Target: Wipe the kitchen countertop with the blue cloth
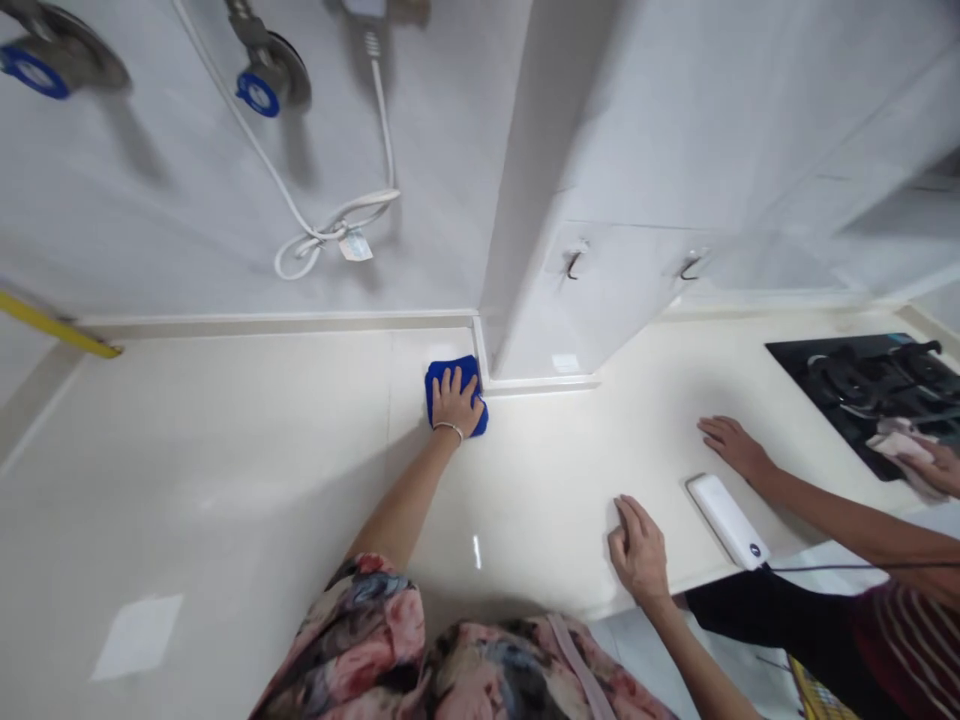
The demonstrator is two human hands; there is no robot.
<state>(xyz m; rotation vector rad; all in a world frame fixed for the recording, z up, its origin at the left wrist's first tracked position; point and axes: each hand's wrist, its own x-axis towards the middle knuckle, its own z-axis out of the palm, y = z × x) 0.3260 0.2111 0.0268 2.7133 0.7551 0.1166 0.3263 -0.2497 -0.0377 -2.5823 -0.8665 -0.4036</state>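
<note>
My left hand [456, 403] lies flat with fingers spread on a blue cloth [439, 378], pressing it to the cream countertop [247, 430]. The cloth sits against the corner where the wall juts out, and part of it is hidden beneath my palm. Near the counter's front edge rests my right hand [639, 552], its fingers loosely bent and close together. Nothing shows in it. A white power bank [726, 520] with a dark cable lies to the right of that hand.
At the right, a co-worker rests one hand [739, 450] on the counter and holds a pale cloth [904, 445] at the black gas hob [817, 370]. Two hooks [576, 262] hang on the jutting wall. Valves [262, 88] and a looped white cord [322, 235] are on the back wall.
</note>
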